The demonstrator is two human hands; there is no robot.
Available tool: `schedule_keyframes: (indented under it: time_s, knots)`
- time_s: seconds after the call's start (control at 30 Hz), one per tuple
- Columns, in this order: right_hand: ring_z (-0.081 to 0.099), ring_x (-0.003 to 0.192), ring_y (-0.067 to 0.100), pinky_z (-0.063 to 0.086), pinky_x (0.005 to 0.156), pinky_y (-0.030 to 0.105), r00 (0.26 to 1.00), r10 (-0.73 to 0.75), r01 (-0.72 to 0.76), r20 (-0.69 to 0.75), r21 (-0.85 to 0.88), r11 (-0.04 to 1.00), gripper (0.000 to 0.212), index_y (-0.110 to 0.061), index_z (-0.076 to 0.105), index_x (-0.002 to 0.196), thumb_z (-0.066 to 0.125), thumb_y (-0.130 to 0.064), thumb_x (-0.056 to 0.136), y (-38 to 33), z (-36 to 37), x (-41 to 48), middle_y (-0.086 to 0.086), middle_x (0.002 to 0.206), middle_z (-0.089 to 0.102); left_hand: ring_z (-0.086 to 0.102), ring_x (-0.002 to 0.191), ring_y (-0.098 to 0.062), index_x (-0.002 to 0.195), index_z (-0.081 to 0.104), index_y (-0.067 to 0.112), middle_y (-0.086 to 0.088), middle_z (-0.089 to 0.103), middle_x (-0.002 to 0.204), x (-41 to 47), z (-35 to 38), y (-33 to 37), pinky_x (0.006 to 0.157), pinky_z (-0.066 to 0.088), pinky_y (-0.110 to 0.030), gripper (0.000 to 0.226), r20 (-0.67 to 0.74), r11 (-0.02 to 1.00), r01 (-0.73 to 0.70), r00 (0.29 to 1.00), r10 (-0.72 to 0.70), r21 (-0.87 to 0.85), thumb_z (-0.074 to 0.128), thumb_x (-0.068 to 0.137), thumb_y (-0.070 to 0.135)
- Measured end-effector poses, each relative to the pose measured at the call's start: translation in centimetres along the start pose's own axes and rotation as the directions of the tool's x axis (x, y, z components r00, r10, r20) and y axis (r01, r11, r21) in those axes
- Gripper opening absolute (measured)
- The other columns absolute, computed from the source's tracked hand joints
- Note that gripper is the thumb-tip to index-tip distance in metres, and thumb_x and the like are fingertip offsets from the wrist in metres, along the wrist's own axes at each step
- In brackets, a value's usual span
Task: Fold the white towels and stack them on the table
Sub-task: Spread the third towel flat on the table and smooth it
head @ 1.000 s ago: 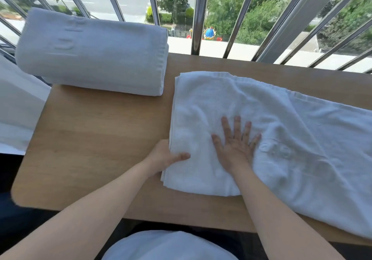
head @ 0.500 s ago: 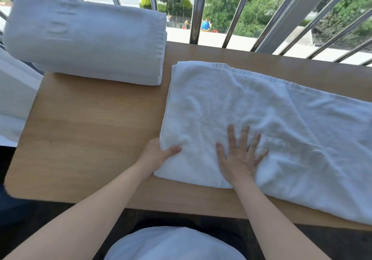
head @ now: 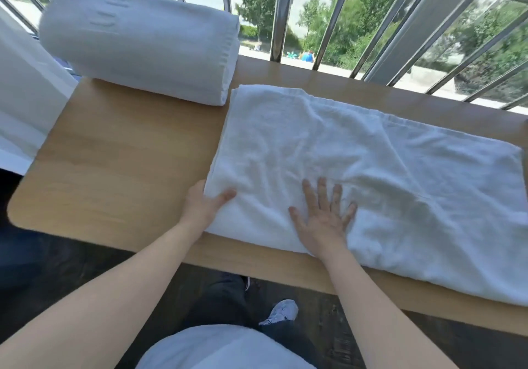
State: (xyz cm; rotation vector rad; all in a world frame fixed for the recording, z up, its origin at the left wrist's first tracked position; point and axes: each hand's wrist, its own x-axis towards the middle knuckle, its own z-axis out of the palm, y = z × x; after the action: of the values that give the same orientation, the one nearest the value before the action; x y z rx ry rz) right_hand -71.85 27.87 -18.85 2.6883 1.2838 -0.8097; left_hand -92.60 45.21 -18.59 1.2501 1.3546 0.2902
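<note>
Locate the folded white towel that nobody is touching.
Head view: the folded white towel sits far left on the table by the railing, its right end beside the spread towel.

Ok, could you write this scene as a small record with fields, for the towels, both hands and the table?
surface: light wooden table, rounded corners
towel in work: white terry towel, spread flat, wrinkled
finished towel: thick folded white towel, far left of table
left hand: pinches spread towel's left edge, thumb on top
right hand: pressed flat on it, fingers spread
behind: metal railing
</note>
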Motion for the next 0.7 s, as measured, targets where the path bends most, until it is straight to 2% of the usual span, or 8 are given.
schedule_keyframes:
  time_s: [0.1,0.23,0.27,0.33,0.4,0.5,0.6,0.7]
  knots:
    - [-0.04,0.143,0.019,-0.025,0.113,0.059,0.998,-0.055,0.055,0.0,-0.001,0.998,0.063,-0.044,-0.029,0.149,0.004,-0.062,0.099,1.0,0.7,-2.8,-0.011,0.157,-0.04,0.065,0.087,-0.007,0.104,0.055,0.033,0.016,0.065,0.098,-1.2,-0.2,-0.4,0.064,0.051,-0.026,0.052,-0.094,0.995,-0.021,0.995,0.03,0.101,0.087,0.068,0.053]
    - [-0.034,0.146,0.024,-0.018,0.116,0.061,0.998,0.06,-0.06,0.019,0.004,0.998,0.06,-0.044,-0.029,0.149,0.007,-0.055,0.103,4.9,1.0,-6.2,-0.008,0.156,-0.041,0.058,0.092,-0.003,0.133,0.042,0.029,0.02,0.057,0.108,-3.5,0.7,-0.7,0.066,0.043,-0.018,0.083,-0.158,0.985,-0.092,0.981,0.115,0.148,0.089,0.067,0.048]
    - [-0.034,0.146,0.024,-0.018,0.117,0.059,0.997,0.076,-0.077,0.023,0.021,0.997,0.06,-0.045,-0.029,0.149,0.008,-0.055,0.103,5.9,1.0,-6.8,-0.007,0.156,-0.041,0.059,0.097,-0.006,0.139,0.039,0.029,0.016,0.057,0.115,-4.0,1.0,-1.0,0.071,0.045,-0.019,0.089,-0.162,0.977,-0.117,0.976,0.146,0.177,0.089,0.068,0.047]
    - [-0.034,0.146,0.021,-0.019,0.119,0.053,0.998,0.057,-0.058,0.016,0.046,0.997,0.06,-0.044,-0.027,0.15,0.011,-0.054,0.104,7.4,0.9,-7.7,-0.006,0.159,-0.037,0.051,0.125,-0.022,0.146,0.033,0.029,0.007,0.049,0.138,-4.6,2.0,-1.5,0.095,0.045,-0.035,0.096,-0.179,0.919,-0.138,0.96,0.216,0.369,0.087,0.07,0.05]
    - [-0.033,0.147,0.018,-0.018,0.12,0.048,1.0,0.026,-0.027,0.017,0.058,0.998,0.061,-0.043,-0.024,0.152,0.013,-0.054,0.104,8.2,0.7,-8.2,-0.006,0.16,-0.034,0.022,0.148,-0.025,0.152,0.03,0.028,0.002,0.028,0.16,-5.4,3.3,-1.9,0.118,0.019,-0.049,0.099,-0.171,0.777,-0.126,0.942,0.288,0.616,0.082,0.072,0.058]
    - [-0.028,0.149,0.017,-0.014,0.122,0.047,1.0,0.01,-0.01,0.004,0.068,0.998,0.061,-0.042,-0.017,0.155,0.016,-0.053,0.105,8.7,0.5,-8.3,-0.007,0.163,-0.028,-0.002,0.154,-0.015,0.153,0.034,0.028,0.002,0.011,0.168,-6.4,6.0,-2.0,0.122,-0.01,-0.04,0.092,0.033,0.644,-0.281,0.929,0.368,0.711,0.075,0.077,0.06]
    - [-0.016,0.153,0.019,-0.005,0.123,0.048,0.999,-0.005,0.007,-0.033,0.068,0.998,0.059,-0.042,-0.006,0.157,0.019,-0.051,0.105,8.8,0.1,-7.9,-0.007,0.166,-0.017,-0.004,0.154,-0.016,0.153,0.033,0.03,0.002,0.007,0.168,-6.0,9.2,-1.6,0.122,-0.013,-0.035,0.088,0.251,0.549,-0.466,0.871,0.423,0.694,0.07,0.08,0.062]
    - [0.009,0.152,0.021,0.012,0.119,0.047,0.996,0.004,-0.001,-0.086,0.041,0.999,0.055,-0.038,0.011,0.157,0.024,-0.047,0.105,9.3,-0.6,-7.5,-0.003,0.167,0.008,-0.014,0.153,-0.012,0.159,0.019,0.026,0.005,-0.004,0.168,-4.9,12.5,-0.9,0.119,-0.019,-0.03,0.097,0.344,0.416,-0.517,0.838,0.423,0.748,0.06,0.083,0.069]
